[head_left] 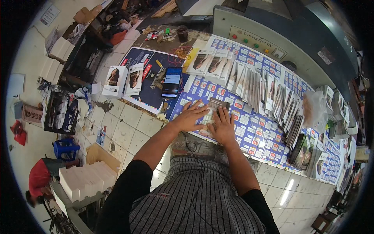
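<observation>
A small flat printed piece, perhaps a folded carton, lies on the blue-and-white printed sheets [241,117] in front of me; its dark end [218,103] shows above my fingers. My left hand [191,116] is palm down with fingers stretched out, at the left side of the piece. On its right side my right hand [223,125] presses down, its fingers pointing away from me. Neither hand is wrapped round anything. Much of the piece is hidden under the hands. A phone [172,82] with a lit screen lies beyond my left hand.
A long row of flat printed cartons [269,91] leans across the table to the right. Two white boxes [115,80] stand at the left edge. A dark cup [182,34] and rubber bands [179,54] sit at the back, beside a grey machine [253,33]. A person [41,177] is at lower left.
</observation>
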